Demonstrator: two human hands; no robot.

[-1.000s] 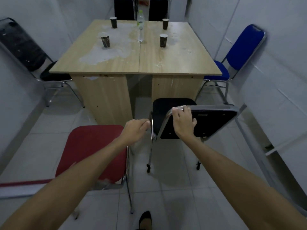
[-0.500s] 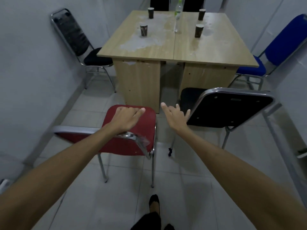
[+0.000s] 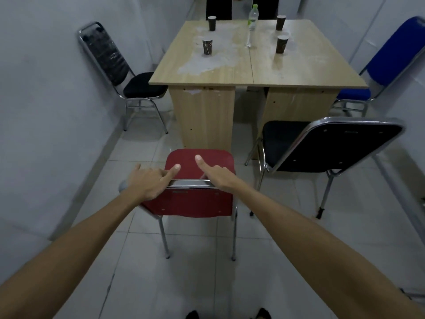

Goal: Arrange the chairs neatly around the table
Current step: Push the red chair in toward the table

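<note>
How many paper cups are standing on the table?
4, all on the table: far left cup, near left cup, far right cup, near right cup. None seems hidden.

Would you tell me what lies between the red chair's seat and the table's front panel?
In the head view, only bare tiled floor separates the red chair from the table; nothing stands in that gap.
</note>
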